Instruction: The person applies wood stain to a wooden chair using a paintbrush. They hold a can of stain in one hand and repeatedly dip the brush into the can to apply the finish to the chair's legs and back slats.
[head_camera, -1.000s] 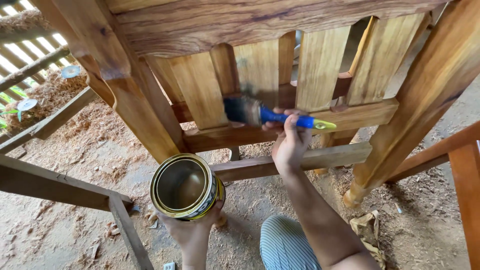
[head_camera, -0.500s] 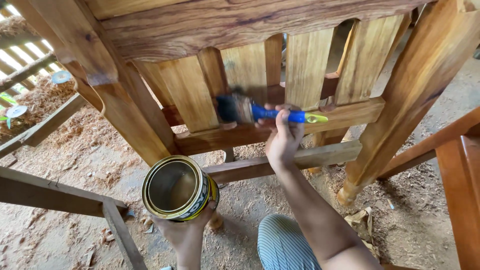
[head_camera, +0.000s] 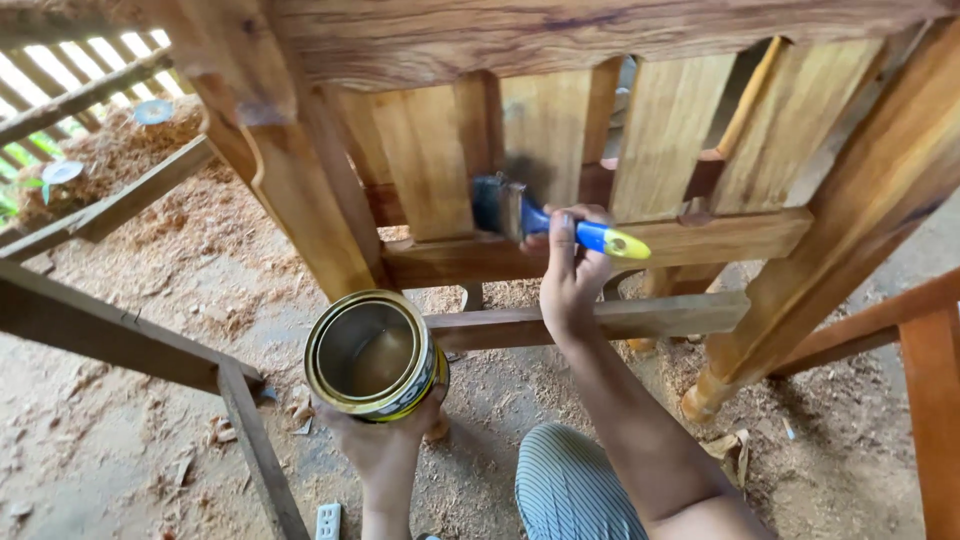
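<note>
Right hand: the right hand (head_camera: 570, 275) is reaching up and forward from the lower right, forearm running diagonally, wrist bent slightly; the fingers (head_camera: 562, 238) are wrapping tightly around the brush (head_camera: 545, 218) handle.
Brush: it is lying almost level, bristles pointing left and pressing against a slat (head_camera: 545, 135) just above the rail (head_camera: 600, 250); blue plastic handle with a yellow tip, metal ferrule, dark bristles.
Left hand: the left hand (head_camera: 385, 440) is coming straight up from the bottom edge, palm up, fingers cupping the underside and side of the can (head_camera: 375, 355) and gripping it.
Can: it is sitting upright in that hand, low and left of the brush, well apart from it; round metal, yellow and dark outside, shiny bare inside, a thin pool of amber liquid at the bottom, lid off.
Frame: the wooden frame (head_camera: 560, 40) is standing over both hands; flat vertical slats, thick beam on top, angled legs, warm orange grain looking glossy in places.
Floor: the floor (head_camera: 150, 300) is showing packed dirt strewn with sawdust and shavings.
Knee: a knee (head_camera: 575, 485) in striped cloth is showing under the right forearm.
</note>
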